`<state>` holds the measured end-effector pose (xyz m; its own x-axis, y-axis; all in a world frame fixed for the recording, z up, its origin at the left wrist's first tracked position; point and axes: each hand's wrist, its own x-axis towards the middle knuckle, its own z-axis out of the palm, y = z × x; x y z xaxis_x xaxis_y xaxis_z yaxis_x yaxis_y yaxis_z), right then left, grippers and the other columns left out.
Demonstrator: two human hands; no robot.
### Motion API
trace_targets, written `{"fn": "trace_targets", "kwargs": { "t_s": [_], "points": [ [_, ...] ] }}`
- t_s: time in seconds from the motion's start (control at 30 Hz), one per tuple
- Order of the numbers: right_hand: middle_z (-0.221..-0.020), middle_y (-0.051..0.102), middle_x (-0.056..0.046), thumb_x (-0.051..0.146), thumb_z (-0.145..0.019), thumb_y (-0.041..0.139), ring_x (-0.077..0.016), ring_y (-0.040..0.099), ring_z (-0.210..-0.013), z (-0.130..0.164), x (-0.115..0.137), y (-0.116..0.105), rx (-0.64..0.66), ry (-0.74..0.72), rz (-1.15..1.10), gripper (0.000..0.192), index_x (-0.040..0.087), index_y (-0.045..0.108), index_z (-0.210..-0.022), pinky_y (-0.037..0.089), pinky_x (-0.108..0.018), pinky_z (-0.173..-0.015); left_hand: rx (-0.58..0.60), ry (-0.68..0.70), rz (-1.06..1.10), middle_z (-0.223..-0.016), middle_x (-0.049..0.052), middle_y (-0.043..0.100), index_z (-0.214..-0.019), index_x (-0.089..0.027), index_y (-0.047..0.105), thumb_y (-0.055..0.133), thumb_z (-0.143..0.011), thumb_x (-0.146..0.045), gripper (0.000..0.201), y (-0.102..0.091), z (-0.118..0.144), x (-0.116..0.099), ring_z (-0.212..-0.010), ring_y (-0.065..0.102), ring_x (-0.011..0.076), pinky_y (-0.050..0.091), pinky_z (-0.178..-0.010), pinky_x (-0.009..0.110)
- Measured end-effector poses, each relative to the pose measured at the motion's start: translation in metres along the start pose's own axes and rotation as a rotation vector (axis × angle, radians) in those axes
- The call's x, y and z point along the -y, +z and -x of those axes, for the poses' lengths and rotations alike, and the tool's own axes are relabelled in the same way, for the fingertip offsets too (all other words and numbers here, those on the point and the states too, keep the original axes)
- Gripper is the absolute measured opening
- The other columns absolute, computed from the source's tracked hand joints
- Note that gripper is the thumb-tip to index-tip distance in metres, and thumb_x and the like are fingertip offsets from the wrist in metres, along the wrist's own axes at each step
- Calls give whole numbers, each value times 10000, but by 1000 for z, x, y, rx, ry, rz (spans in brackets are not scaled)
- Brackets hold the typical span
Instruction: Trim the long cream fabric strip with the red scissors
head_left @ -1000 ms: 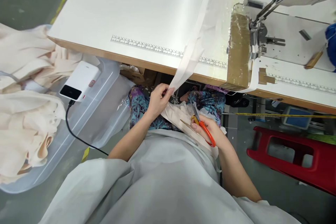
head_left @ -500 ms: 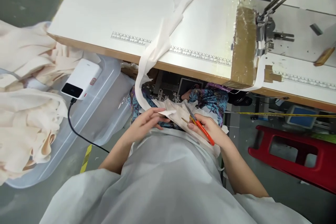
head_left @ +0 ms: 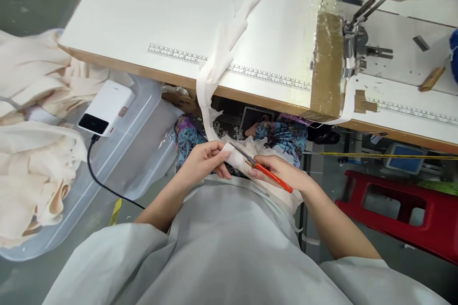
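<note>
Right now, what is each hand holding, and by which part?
The right hand holds the scissors by the handles; the left hand pinches a pale fabric strip close beside the blades.

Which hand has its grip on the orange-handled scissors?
The right hand: its grip is around the orange-handled scissors, whereas the left hand pinches pale fabric near the blades.

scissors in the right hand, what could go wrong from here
The scissors point toward the fingertips of the left hand, so a slip might nick them. The pale fabric on the lap lies close to the blades and could be snipped by accident. The pale strip hangs over the table edge and might slide off.
</note>
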<state>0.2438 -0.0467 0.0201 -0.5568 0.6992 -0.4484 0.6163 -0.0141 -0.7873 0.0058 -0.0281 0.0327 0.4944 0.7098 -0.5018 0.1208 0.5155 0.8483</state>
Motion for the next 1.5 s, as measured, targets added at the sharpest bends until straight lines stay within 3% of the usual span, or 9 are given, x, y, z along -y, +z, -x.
{"fn": "trace_targets", "kwargs": {
  "t_s": [0.3,0.87,1.1,1.5],
  "points": [
    [-592,310,55,710,-835,492,-101,284,-540,-6,1,-1,49,36,-19,550,213,367,-634,229,-238,-490,-83,-24,121,-596,14,677,-798,-156,595,707,-763,-538,399,-5,-5,3,-510,673,159,520,-499,215],
    [-566,411,22,702,-885,392,-119,318,-520,-1,11,8,-104,83,263,548,221,327,-629,218,-263,-519,-114,10,92,-566,12,666,-825,-154,621,676,-795,-515,367,-2,-7,6,-507,662,152,499,-486,212],
    [-539,453,1,734,-857,405,-125,318,-490,1,10,14,-170,146,300,574,223,380,-595,219,-270,-504,-105,9,82,-570,11,663,-817,-159,613,667,-793,-515,361,-3,-8,9,-499,657,155,496,-482,220],
    [-677,592,-55,677,-920,337,-176,474,-572,-5,20,11,-107,139,469,515,215,465,-733,197,-286,-536,-58,-5,89,-503,10,644,-765,-166,587,679,-791,-508,355,-4,-6,9,-458,643,158,491,-470,216]
  ]
}}
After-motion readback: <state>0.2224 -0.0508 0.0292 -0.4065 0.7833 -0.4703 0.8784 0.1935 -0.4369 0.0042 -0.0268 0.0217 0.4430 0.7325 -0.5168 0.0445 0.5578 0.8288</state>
